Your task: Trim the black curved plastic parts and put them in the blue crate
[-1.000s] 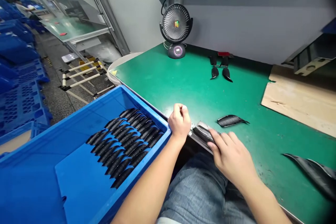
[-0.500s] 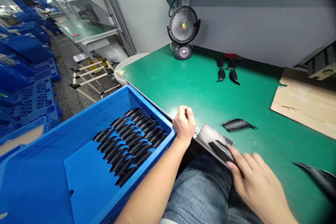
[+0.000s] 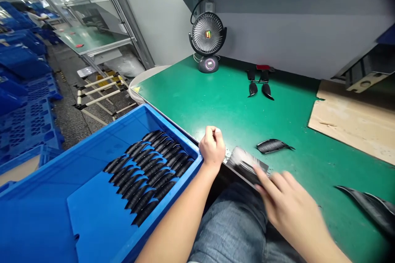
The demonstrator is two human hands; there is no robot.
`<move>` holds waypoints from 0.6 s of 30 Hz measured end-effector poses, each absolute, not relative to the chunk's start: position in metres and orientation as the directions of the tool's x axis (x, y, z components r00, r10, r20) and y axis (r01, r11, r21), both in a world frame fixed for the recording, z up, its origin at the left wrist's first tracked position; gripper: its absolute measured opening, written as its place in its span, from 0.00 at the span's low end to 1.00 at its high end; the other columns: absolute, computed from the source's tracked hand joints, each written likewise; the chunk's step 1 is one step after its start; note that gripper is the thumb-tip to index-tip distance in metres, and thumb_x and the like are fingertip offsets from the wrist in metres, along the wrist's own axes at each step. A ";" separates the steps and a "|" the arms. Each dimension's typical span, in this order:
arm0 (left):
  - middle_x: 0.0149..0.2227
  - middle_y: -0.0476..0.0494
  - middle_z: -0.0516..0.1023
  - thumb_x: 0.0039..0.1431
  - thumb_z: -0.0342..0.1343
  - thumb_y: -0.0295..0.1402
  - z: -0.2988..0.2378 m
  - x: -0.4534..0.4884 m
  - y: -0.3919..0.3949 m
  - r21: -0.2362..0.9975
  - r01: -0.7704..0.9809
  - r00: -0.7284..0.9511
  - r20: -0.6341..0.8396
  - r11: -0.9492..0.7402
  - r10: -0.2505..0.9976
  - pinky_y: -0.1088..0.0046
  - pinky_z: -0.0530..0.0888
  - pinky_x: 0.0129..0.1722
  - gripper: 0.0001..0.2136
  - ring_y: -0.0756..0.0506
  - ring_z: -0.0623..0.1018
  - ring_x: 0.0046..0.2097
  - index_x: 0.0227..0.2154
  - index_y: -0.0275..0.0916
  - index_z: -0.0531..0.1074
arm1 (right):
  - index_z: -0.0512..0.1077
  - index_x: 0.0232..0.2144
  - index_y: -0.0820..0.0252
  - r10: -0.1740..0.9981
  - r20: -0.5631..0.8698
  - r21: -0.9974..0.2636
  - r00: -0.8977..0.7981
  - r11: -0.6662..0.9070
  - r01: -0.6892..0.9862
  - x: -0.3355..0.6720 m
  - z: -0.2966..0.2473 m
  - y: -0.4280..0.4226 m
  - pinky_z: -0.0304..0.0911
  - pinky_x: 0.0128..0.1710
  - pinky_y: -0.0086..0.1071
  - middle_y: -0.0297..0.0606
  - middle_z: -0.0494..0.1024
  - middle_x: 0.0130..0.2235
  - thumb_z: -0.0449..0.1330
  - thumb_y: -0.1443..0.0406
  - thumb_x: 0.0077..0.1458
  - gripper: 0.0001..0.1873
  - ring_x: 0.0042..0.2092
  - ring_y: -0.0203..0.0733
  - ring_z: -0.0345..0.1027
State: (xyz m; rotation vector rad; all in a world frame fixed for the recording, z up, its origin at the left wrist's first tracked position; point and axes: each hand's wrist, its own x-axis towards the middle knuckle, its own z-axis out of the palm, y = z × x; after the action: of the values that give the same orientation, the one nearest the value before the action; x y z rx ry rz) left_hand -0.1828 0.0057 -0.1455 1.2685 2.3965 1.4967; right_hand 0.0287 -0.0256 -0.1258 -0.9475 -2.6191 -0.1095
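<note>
Far left, blue crate (image 3: 46,213) sits below the worktop (image 3: 197,98) edge, with rows of black ribbed parts (image 3: 151,168) standing in a blue insert (image 3: 92,209). The rows lean on each other, so I judge a knock to the crate corner could tip them domino-style.

My left hand (image 3: 212,148) is curled in a tight fist right at the worktop edge, just beside the crate's near corner. I cannot tell if anything is inside the fist. Risk: the wrist bumps the crate rim and shakes the rows.

Next right, a black ribbed piece (image 3: 245,163) lies on the very lip of the worktop, over my lap. It is blurred, so its exact shape is unclear. My right hand (image 3: 286,205) has fingers stretched out narrow and flat, tips on that piece, not wrapped round it as far as I see. Main risk here: with only fingertip contact at the edge, the piece could slide off onto my knees or the floor, or scrape on the metal edge strip.

Further right, a single black part (image 3: 273,146) lies loose on the green, near the hand but apart. A sweep of the forearm could push it.

Far right, a larger dark curved piece (image 3: 370,209) rests near the worktop edge. An elbow could catch it.
</note>
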 end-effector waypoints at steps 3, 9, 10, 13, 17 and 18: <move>0.25 0.50 0.72 0.65 0.42 0.36 -0.147 -0.183 0.006 0.777 0.601 -0.669 0.361 0.188 0.649 0.74 0.62 0.30 0.09 0.48 0.73 0.29 0.32 0.42 0.65 | 0.63 0.57 0.65 0.616 0.372 -0.017 -0.694 0.752 0.658 0.033 -0.126 -0.027 0.55 0.31 0.39 0.38 0.64 0.28 0.49 0.59 0.64 0.23 0.32 0.46 0.56; 0.25 0.50 0.71 0.65 0.42 0.36 -0.147 -0.183 0.005 0.786 0.591 -0.674 0.359 0.180 0.646 0.74 0.62 0.31 0.09 0.47 0.72 0.29 0.32 0.42 0.64 | 0.62 0.58 0.62 0.598 0.351 -0.008 -0.720 0.771 0.636 0.030 -0.127 -0.027 0.54 0.31 0.38 0.38 0.64 0.29 0.48 0.61 0.64 0.22 0.33 0.46 0.57; 0.24 0.51 0.71 0.65 0.42 0.36 -0.147 -0.183 0.005 0.786 0.592 -0.673 0.360 0.178 0.647 0.74 0.62 0.30 0.09 0.48 0.72 0.28 0.32 0.42 0.64 | 0.62 0.58 0.63 0.592 0.367 0.004 -0.718 0.771 0.637 0.031 -0.128 -0.028 0.54 0.31 0.39 0.38 0.64 0.28 0.47 0.59 0.64 0.23 0.32 0.46 0.56; 0.24 0.51 0.71 0.65 0.42 0.36 -0.146 -0.183 0.003 0.783 0.596 -0.673 0.366 0.178 0.642 0.74 0.62 0.29 0.09 0.48 0.72 0.28 0.32 0.42 0.64 | 0.63 0.57 0.62 0.590 0.377 0.016 -0.714 0.767 0.642 0.030 -0.133 -0.026 0.54 0.31 0.39 0.39 0.65 0.29 0.50 0.61 0.63 0.22 0.33 0.46 0.57; 0.24 0.51 0.71 0.65 0.43 0.36 -0.146 -0.183 0.003 0.787 0.590 -0.675 0.358 0.181 0.646 0.74 0.61 0.30 0.08 0.48 0.72 0.28 0.32 0.42 0.64 | 0.62 0.58 0.62 0.564 0.369 0.010 -0.738 0.792 0.610 0.032 -0.133 -0.025 0.54 0.32 0.38 0.40 0.66 0.30 0.49 0.64 0.62 0.22 0.34 0.47 0.57; 0.24 0.51 0.70 0.65 0.43 0.36 -0.146 -0.183 0.004 0.791 0.584 -0.676 0.351 0.182 0.648 0.74 0.61 0.30 0.08 0.48 0.72 0.28 0.32 0.42 0.64 | 0.61 0.58 0.62 0.556 0.386 0.019 -0.736 0.793 0.609 0.034 -0.133 -0.025 0.54 0.31 0.39 0.39 0.65 0.29 0.48 0.62 0.63 0.23 0.32 0.46 0.57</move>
State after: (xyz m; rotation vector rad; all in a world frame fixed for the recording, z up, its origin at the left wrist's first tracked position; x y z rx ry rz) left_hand -0.1832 0.0036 -0.1463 1.2353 2.3652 1.5344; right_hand 0.0344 -0.0253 -0.1326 -0.8844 -2.6199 -0.2037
